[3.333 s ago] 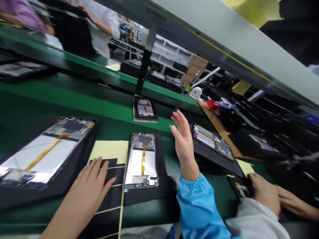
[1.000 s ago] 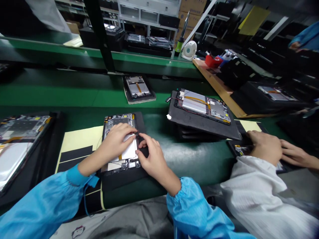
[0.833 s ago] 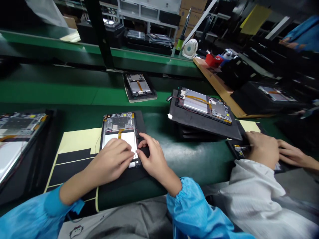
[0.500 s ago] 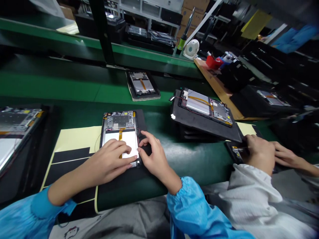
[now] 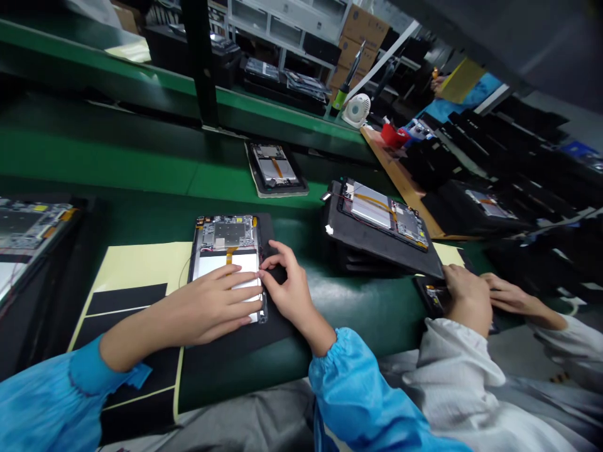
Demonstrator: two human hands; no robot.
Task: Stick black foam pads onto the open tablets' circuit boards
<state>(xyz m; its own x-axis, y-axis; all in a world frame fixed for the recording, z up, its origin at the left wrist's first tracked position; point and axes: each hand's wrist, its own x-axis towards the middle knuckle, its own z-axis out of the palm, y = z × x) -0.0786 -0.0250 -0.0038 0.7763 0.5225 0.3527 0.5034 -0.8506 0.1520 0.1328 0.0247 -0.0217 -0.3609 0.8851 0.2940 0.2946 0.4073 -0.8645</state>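
Down on the black foam pad, an open tablet lies flat, its circuit board and white battery panel showing. The person's left hand is spread across the lower part of that panel, fingers open and tips reaching the tablet's right edge. No clamping there, it's just lying on top. The right hand is curled just right of the tablet, with its fingertips at that edge, right by the left hand. Honestly can't tell if they're pinching anything, but the tablet isn't lifted off the pad.

Left of the tablet is a pale yellow sheet with black strips on it. To its right, a co-worker's hands are on a small dark device. Past those, a second tablet sits tilted on a stack of black pads. Straight beyond the first tablet, a third tablet lies on the green bench, and farther right there's a small white fan.
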